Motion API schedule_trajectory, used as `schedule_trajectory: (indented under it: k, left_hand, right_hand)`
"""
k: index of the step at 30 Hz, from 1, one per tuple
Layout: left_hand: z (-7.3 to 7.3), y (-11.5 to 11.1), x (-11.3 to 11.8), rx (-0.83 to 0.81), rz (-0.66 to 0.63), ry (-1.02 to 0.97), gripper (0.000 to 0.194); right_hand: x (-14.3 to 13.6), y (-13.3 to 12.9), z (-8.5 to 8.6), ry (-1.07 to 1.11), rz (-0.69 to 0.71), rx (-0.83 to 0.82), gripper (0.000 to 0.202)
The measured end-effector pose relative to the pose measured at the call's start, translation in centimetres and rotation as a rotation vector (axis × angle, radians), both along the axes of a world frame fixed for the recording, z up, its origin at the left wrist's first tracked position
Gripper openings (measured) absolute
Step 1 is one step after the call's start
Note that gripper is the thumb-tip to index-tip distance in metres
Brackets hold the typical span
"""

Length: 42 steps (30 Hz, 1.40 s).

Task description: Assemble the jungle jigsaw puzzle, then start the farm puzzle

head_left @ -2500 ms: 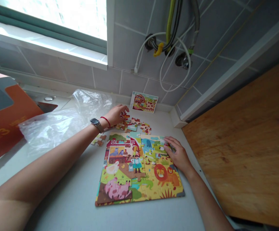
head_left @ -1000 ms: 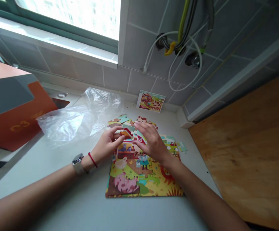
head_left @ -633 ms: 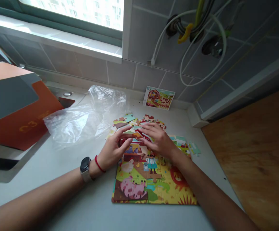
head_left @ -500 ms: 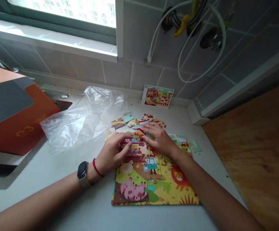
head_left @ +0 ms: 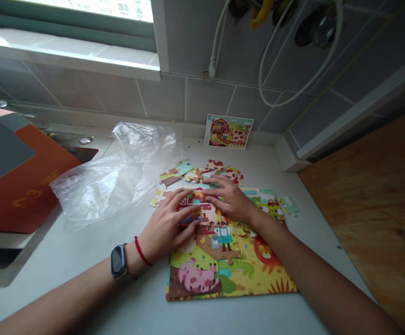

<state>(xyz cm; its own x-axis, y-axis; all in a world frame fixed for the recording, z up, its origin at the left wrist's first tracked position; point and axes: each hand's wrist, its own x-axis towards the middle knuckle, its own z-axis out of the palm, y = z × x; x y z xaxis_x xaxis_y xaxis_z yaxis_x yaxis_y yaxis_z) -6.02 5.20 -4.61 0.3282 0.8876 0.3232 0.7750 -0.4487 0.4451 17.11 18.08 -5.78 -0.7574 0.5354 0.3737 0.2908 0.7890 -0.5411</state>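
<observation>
A farm jigsaw puzzle [head_left: 202, 260] is partly put together on top of a bright animal-picture board [head_left: 275, 274]. Over its upper left part lies my left hand [head_left: 167, 228], fingers stretched and slightly apart, touching the barn pieces. My right hand [head_left: 232, 200] rests at the top of the puzzle, its fingertips on a red barn-roof puzzle piece [head_left: 198, 196]; the fingers are extended, and part of the piece is hidden beneath them. Just beyond both hands lie several loose puzzle pieces [head_left: 193, 174].
A picture card [head_left: 228, 131] of the farm scene leans against the wall. Crumpled clear plastic bags [head_left: 118, 177] lie to the left, beside an orange and grey box [head_left: 24, 172]. One light-green piece [head_left: 289, 204] sits right of the board. A wooden panel [head_left: 373, 200] stands at right.
My left hand has shifted over the barn pieces, its fingers reaching farther right. The right hand stays near the roof piece. The camera view has tilted down slightly.
</observation>
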Motion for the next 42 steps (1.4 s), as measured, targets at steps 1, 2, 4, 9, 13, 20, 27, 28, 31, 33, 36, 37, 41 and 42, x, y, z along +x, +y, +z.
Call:
schedule_trajectory:
  k: [1, 2, 4, 9, 13, 20, 27, 28, 31, 33, 36, 37, 41, 42]
  left_hand:
    - [-0.03, 0.00, -0.02, -0.003, -0.005, 0.004, 0.032]
    - [-0.06, 0.00, -0.05, -0.007, -0.013, 0.009, 0.033]
    - [-0.15, 0.02, -0.14, -0.015, -0.032, 0.019, 0.033]
    - [-0.23, 0.08, -0.24, -0.033, -0.050, 0.042, 0.036]
    - [-0.13, 0.03, -0.19, -0.047, -0.041, 0.080, 0.044]
    - [0.00, -0.03, -0.11, -0.021, -0.034, 0.123, 0.042]
    - [-0.01, -0.08, -0.05, -0.004, -0.036, 0.135, 0.041]
    - [-0.03, -0.08, -0.07, -0.007, -0.037, 0.132, 0.041]
    - [-0.05, -0.05, -0.12, -0.016, -0.040, 0.121, 0.043]
    - [-0.04, -0.04, -0.11, -0.021, -0.041, 0.116, 0.045]
    - [-0.12, -0.03, -0.07, -0.021, -0.041, 0.118, 0.050]
    - [-0.17, -0.04, -0.06, -0.017, -0.040, 0.118, 0.050]
    - [-0.24, -0.05, -0.09, -0.010, -0.044, 0.111, 0.050]
    - [-0.15, -0.04, -0.11, -0.015, -0.051, 0.103, 0.048]
  right_hand:
    - [-0.02, 0.00, 0.00, 0.005, 0.001, 0.000, 0.023]
    - [-0.03, 0.00, 0.00, 0.008, 0.000, -0.001, 0.023]
    - [-0.04, 0.00, -0.04, 0.012, -0.010, -0.005, 0.022]
    - [-0.10, 0.08, -0.23, 0.039, -0.029, -0.025, 0.018]
    - [-0.11, 0.19, -0.17, 0.072, -0.059, -0.068, 0.021]
    - [0.06, 0.07, 0.11, 0.097, -0.108, -0.126, 0.035]
    - [-0.07, 0.09, -0.37, 0.088, -0.100, -0.137, 0.024]
    - [-0.09, 0.11, -0.43, 0.085, -0.101, -0.132, 0.022]
    - [-0.12, 0.14, -0.45, 0.071, -0.102, -0.108, 0.021]
    - [-0.11, 0.12, -0.35, 0.055, -0.110, -0.087, 0.021]
    - [-0.10, 0.06, -0.25, 0.026, -0.122, -0.064, 0.019]
    - [-0.10, 0.04, -0.25, 0.020, -0.124, -0.061, 0.019]
    - [-0.16, -0.01, -0.40, 0.016, -0.134, -0.051, 0.019]
    - [-0.17, -0.03, -0.42, 0.013, -0.135, -0.046, 0.019]
